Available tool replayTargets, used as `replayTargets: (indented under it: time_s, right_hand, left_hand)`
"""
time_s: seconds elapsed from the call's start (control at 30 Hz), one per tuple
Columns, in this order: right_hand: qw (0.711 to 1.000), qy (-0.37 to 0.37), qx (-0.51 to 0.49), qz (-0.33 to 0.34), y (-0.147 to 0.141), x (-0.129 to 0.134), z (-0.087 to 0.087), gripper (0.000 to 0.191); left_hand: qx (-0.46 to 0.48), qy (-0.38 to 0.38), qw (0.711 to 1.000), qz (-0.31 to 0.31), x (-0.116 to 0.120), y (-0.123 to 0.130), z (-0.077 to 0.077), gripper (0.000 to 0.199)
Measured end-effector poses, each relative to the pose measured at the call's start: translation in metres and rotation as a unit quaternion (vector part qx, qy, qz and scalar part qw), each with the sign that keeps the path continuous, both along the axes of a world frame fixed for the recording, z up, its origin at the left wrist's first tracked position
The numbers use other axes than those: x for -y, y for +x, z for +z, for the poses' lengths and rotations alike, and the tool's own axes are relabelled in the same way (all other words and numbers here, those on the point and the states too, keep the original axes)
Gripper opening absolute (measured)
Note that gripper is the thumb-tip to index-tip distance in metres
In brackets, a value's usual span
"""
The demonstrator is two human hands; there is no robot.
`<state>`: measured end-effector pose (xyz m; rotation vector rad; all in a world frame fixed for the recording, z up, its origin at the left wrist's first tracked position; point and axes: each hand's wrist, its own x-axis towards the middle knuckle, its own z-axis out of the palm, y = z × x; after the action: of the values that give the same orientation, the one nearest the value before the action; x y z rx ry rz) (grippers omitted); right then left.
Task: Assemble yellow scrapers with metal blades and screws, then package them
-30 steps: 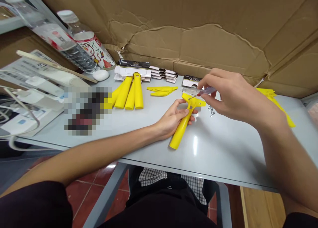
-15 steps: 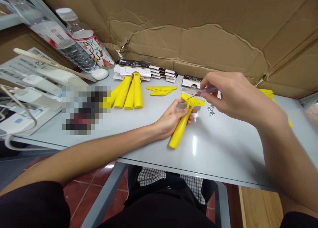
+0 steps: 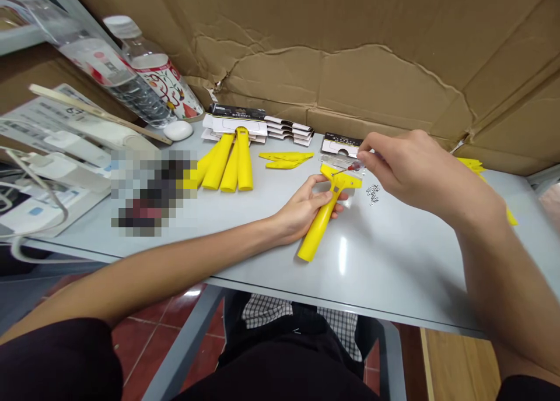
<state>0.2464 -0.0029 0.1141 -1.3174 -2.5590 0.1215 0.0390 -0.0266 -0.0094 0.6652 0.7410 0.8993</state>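
A yellow scraper (image 3: pixel 321 224) with a T-shaped head is gripped by my left hand (image 3: pixel 301 210), its handle slanting down toward the table's front edge. Two small screws show in its head. My right hand (image 3: pixel 406 162) is closed round the clear and red handle of a screwdriver (image 3: pixel 355 165), most of which the fingers hide. The screwdriver's thin shaft reaches the left screw in the head. Right of the scraper head lies a small pile of screws (image 3: pixel 373 193). A clear plastic bag (image 3: pixel 345 158) lies behind the head.
Several yellow scraper handles (image 3: pixel 227 168) lean on stacked printed cards (image 3: pixel 238 119). Flat yellow pieces (image 3: pixel 286 158) lie beside them, with more yellow parts (image 3: pixel 470 165) far right. Bottles (image 3: pixel 164 77), a white mouse (image 3: pixel 178 130) and cabled white devices (image 3: pixel 56 185) occupy the left. Cardboard (image 3: pixel 306 45) walls the back.
My right hand has shifted its hold on the screwdriver, the fingers drawn slightly right and more of the handle covered. My left hand and the scraper have stayed almost still.
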Motion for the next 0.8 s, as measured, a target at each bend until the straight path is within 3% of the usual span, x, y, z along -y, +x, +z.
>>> replayTargets:
  time_s: [0.13, 0.3, 0.57, 0.67, 0.8]
  right_hand:
    - [1.0, -0.016, -0.001, 0.011, -0.003, 0.002, 0.004, 0.02]
    - [0.999, 0.018, -0.024, 0.041, -0.003, 0.001, 0.002, 0.018]
    - [0.994, 0.092, 0.04, -0.047, -0.003, -0.003, -0.006, 0.028]
    - [0.997, 0.068, 0.036, -0.017, -0.001, -0.006, -0.008, 0.016]
    - [0.997, 0.059, 0.029, 0.036, 0.001, -0.005, -0.007, 0.014]
  left_hand:
    - [0.016, -0.002, 1.0, -0.007, -0.002, -0.002, -0.001, 0.032]
    - [0.022, 0.013, 1.0, -0.016, -0.003, -0.002, -0.004, 0.036]
    - [0.006, 0.015, 1.0, -0.008, -0.002, -0.001, -0.005, 0.033]
    - [0.007, 0.011, 1.0, -0.007, -0.002, -0.001, -0.003, 0.034]
    - [0.004, 0.015, 1.0, -0.008, 0.001, -0.001, 0.001, 0.033]
